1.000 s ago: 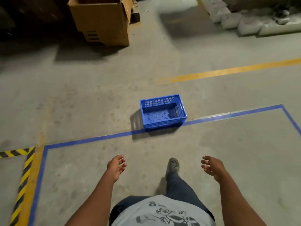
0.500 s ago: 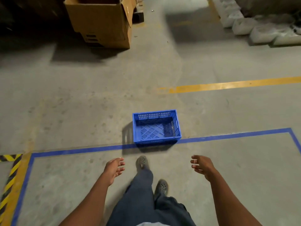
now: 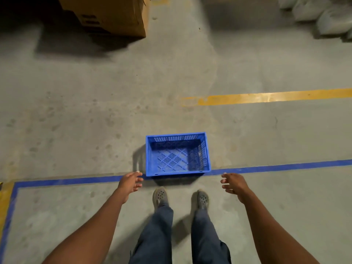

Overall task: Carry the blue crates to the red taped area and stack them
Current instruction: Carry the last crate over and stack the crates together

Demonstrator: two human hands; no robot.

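Note:
One empty blue slotted crate [image 3: 177,155] sits on the concrete floor, its near edge over a blue tape line [image 3: 276,168]. My left hand [image 3: 130,181] hovers just off the crate's near left corner, fingers apart, holding nothing. My right hand [image 3: 233,183] hangs a little right of the near right corner, also with spread fingers and nothing in it. Neither hand touches the crate. My two feet stand just behind the crate. No red tape shows in this view.
A large cardboard box [image 3: 114,14] stands at the far left. Pale filled sacks [image 3: 323,16] lie at the far right. A yellow floor line [image 3: 276,96] runs across beyond the crate. Yellow tape [image 3: 3,199] borders the blue line at the left edge.
I have walked up to the crate, which now lies right at my feet. Both hands have come forward and down toward its near corners.

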